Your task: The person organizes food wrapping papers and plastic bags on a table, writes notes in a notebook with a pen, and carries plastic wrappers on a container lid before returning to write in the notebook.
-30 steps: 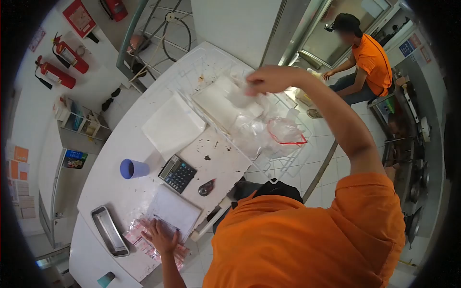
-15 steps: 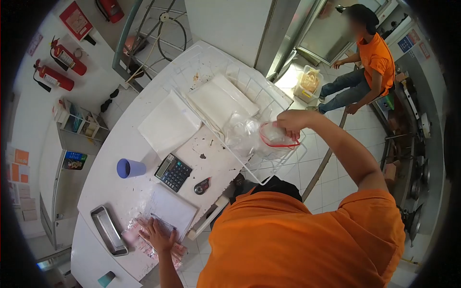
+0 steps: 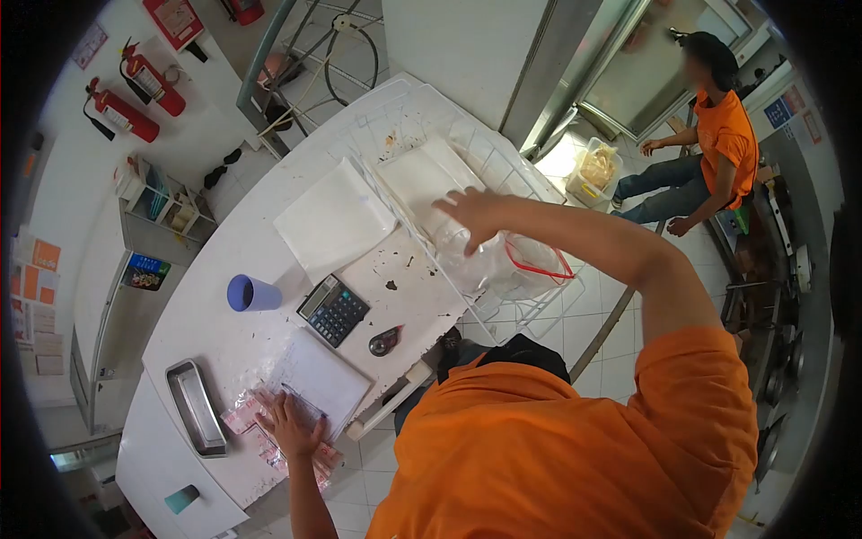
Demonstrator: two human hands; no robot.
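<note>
My left hand (image 3: 292, 428) rests with fingers spread on pink-printed plastic packaging (image 3: 247, 409), partly over the lower edge of a white notepad (image 3: 323, 382). A thin pen or similar stick lies by its fingertips. Over the white wire basket (image 3: 480, 328) hovers my right hand (image 3: 471, 216), fingers apart and holding nothing I can see. Under and beside it in the basket are clear plastic bags (image 3: 480, 269), a clear bag with a red edge (image 3: 543, 260), and a stack of whitish sheets or bags (image 3: 422, 175), partly hidden by the hand.
On the table are a calculator (image 3: 333, 310), a correction-tape dispenser (image 3: 385, 340), a blue cup (image 3: 253, 294), a metal tray (image 3: 196, 409), a teal cup (image 3: 181, 499) and white sheets (image 3: 334, 220). A co-worker (image 3: 718, 135) stands at right near a plastic bin (image 3: 594, 171).
My right hand has left the red-edged bag and moved left over the basket, its fingers spreading. My left hand stays on the packaging. The view has shifted slightly.
</note>
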